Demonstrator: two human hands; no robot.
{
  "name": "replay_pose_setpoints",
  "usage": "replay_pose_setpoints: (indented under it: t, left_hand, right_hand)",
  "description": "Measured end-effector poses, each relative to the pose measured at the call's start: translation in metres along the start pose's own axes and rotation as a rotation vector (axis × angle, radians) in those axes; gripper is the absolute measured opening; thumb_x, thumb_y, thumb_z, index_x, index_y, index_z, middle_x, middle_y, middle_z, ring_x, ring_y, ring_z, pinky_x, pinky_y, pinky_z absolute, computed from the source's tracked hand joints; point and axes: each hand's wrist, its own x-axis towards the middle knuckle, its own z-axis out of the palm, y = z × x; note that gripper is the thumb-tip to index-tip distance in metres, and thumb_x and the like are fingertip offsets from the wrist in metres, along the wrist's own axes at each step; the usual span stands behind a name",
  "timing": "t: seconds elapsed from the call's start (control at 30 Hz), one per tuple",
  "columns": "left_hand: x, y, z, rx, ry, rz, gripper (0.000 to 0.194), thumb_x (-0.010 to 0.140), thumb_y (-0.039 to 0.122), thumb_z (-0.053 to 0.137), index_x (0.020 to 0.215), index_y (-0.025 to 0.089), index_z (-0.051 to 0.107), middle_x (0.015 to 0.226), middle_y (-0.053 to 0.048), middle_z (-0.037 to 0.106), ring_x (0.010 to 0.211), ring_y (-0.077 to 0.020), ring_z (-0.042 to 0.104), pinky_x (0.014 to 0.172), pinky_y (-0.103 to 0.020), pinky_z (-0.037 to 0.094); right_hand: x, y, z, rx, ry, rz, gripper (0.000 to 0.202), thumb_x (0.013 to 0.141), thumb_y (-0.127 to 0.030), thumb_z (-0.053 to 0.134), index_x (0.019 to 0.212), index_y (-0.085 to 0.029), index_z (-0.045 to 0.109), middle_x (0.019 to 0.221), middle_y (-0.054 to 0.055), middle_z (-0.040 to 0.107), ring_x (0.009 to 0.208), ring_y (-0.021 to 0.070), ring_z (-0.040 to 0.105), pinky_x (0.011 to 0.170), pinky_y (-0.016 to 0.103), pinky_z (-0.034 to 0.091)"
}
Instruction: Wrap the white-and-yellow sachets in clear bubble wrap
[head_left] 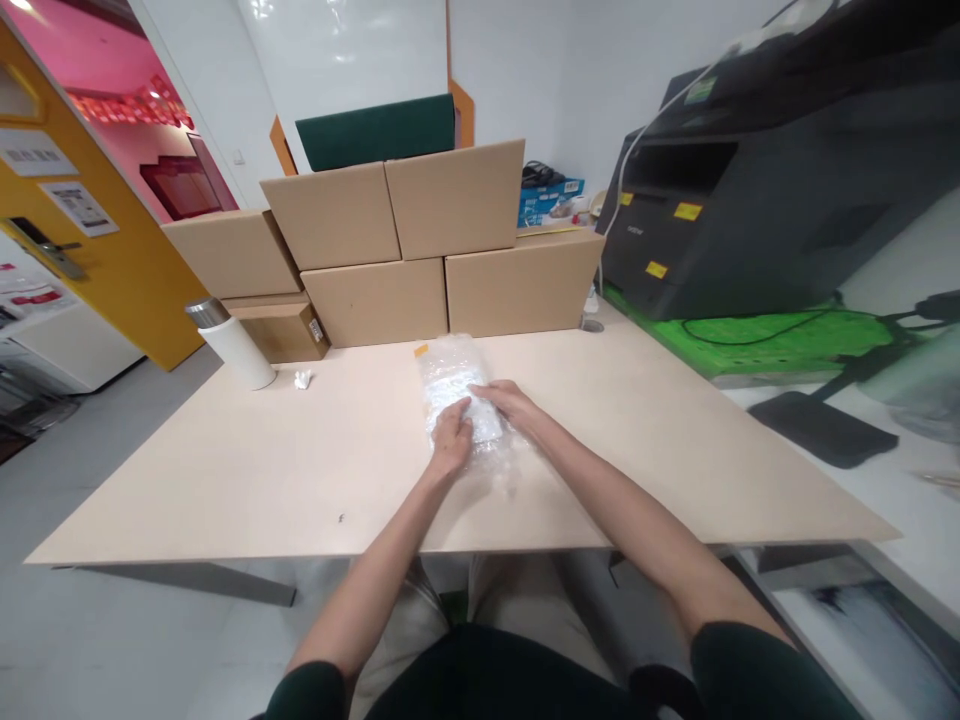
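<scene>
In front of us, a clear bubble-wrap packet lies on the pale table, slightly right of the middle, with a white item showing through the plastic. A small orange label marks its far left corner, and loose wrap spills toward our side. Our left hand rests over the near left part of the packet, fingers partly bent against it; we cannot tell whether they clamp it. Our right hand comes in from the right, its fingertips touching the top near the right edge, and here too we cannot tell how firmly they close. The two hands are near each other but apart.

Well to the left we have a white bottle with a silver cap, and just beside it a white scrap. Beyond the packet, cardboard boxes are stacked along the far edge, topped by a long dark green object. Off to our right stands a dark printer.
</scene>
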Motion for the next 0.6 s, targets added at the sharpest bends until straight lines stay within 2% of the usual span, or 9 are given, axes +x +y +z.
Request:
replay_pose_setpoints:
  t: [0.13, 0.2, 0.27, 0.3, 0.33, 0.4, 0.5, 0.53, 0.6]
  left_hand:
    - [0.003, 0.012, -0.025, 0.014, -0.05, 0.094, 0.043, 0.092, 0.03, 0.049, 0.132, 0.024, 0.06, 0.144, -0.009, 0.055, 0.137, -0.0283, 0.044, 0.116, -0.052, 0.028]
    - [0.009, 0.025, -0.05, 0.147, -0.011, 0.163, 0.043, 0.094, 0.037, 0.05, 0.135, 0.026, 0.059, 0.153, -0.008, 0.045, 0.146, -0.0313, 0.031, 0.118, -0.058, 0.017]
    - [0.017, 0.04, -0.08, 0.277, 0.049, 0.201, 0.043, 0.092, 0.04, 0.055, 0.134, 0.03, 0.061, 0.158, -0.004, 0.037, 0.152, -0.0337, 0.012, 0.118, -0.063, 0.005]
    - [0.02, 0.046, -0.095, 0.296, 0.057, 0.215, 0.041, 0.091, 0.042, 0.057, 0.13, 0.032, 0.063, 0.159, -0.002, 0.036, 0.153, -0.0334, 0.009, 0.118, -0.062, 0.001]
    - [0.021, 0.052, -0.109, 0.261, 0.042, 0.209, 0.039, 0.09, 0.047, 0.059, 0.124, 0.032, 0.067, 0.156, -0.001, 0.04, 0.152, -0.0337, 0.01, 0.118, -0.062, 0.001]
    - [0.02, 0.058, -0.132, 0.033, -0.158, 0.153, 0.045, 0.086, 0.061, 0.059, 0.117, 0.031, 0.071, 0.146, -0.003, 0.054, 0.147, -0.0345, 0.028, 0.118, -0.058, 0.018]
    - [0.011, 0.054, -0.143, -0.429, -0.446, -0.04, 0.074, 0.074, 0.084, 0.05, 0.109, 0.023, 0.074, 0.12, -0.013, 0.07, 0.125, -0.0371, 0.056, 0.102, -0.051, 0.045]
    - [0.008, 0.05, -0.14, -0.554, -0.467, -0.096, 0.08, 0.07, 0.088, 0.05, 0.107, 0.021, 0.074, 0.113, -0.015, 0.072, 0.118, -0.0375, 0.061, 0.096, -0.05, 0.049]
    - [0.004, 0.041, -0.127, -0.715, -0.396, -0.153, 0.078, 0.064, 0.084, 0.062, 0.107, 0.019, 0.07, 0.105, -0.015, 0.072, 0.109, -0.0359, 0.065, 0.089, -0.046, 0.052]
  right_hand:
    - [-0.007, -0.011, 0.013, 0.076, -0.031, 0.01, 0.014, 0.061, -0.013, 0.076, 0.064, -0.015, 0.063, 0.055, 0.002, 0.065, 0.055, 0.017, 0.061, 0.057, 0.029, 0.05]
    - [-0.021, -0.016, 0.015, 0.118, -0.085, 0.008, 0.015, 0.06, -0.014, 0.078, 0.069, -0.014, 0.066, 0.06, 0.003, 0.068, 0.059, 0.0185, 0.064, 0.062, 0.03, 0.053]
    - [-0.04, -0.021, 0.011, 0.157, -0.225, 0.009, 0.021, 0.059, -0.019, 0.083, 0.074, -0.013, 0.069, 0.066, 0.005, 0.071, 0.063, 0.0197, 0.067, 0.066, 0.032, 0.054]
    - [-0.051, -0.023, 0.008, 0.168, -0.316, 0.004, 0.026, 0.058, -0.022, 0.085, 0.077, -0.012, 0.07, 0.069, 0.006, 0.072, 0.064, 0.0196, 0.067, 0.066, 0.032, 0.054]
    - [-0.06, -0.026, 0.004, 0.168, -0.393, -0.009, 0.031, 0.057, -0.026, 0.087, 0.08, -0.012, 0.071, 0.072, 0.006, 0.072, 0.065, 0.0191, 0.067, 0.066, 0.032, 0.054]
    - [-0.076, -0.032, -0.003, 0.17, -0.465, -0.058, 0.038, 0.058, -0.033, 0.088, 0.086, -0.013, 0.072, 0.077, 0.005, 0.073, 0.065, 0.0175, 0.067, 0.065, 0.03, 0.054]
    - [-0.082, -0.036, -0.006, 0.21, -0.4, -0.138, 0.039, 0.059, -0.037, 0.088, 0.088, -0.017, 0.071, 0.076, 0.003, 0.072, 0.063, 0.0155, 0.064, 0.061, 0.028, 0.051]
    - [-0.079, -0.035, -0.006, 0.224, -0.358, -0.152, 0.038, 0.059, -0.038, 0.088, 0.086, -0.017, 0.071, 0.074, 0.002, 0.071, 0.062, 0.0153, 0.063, 0.06, 0.027, 0.051]
    - [-0.065, -0.03, -0.001, 0.24, -0.256, -0.164, 0.037, 0.059, -0.04, 0.087, 0.081, -0.017, 0.068, 0.071, 0.002, 0.068, 0.061, 0.0157, 0.061, 0.059, 0.028, 0.05]
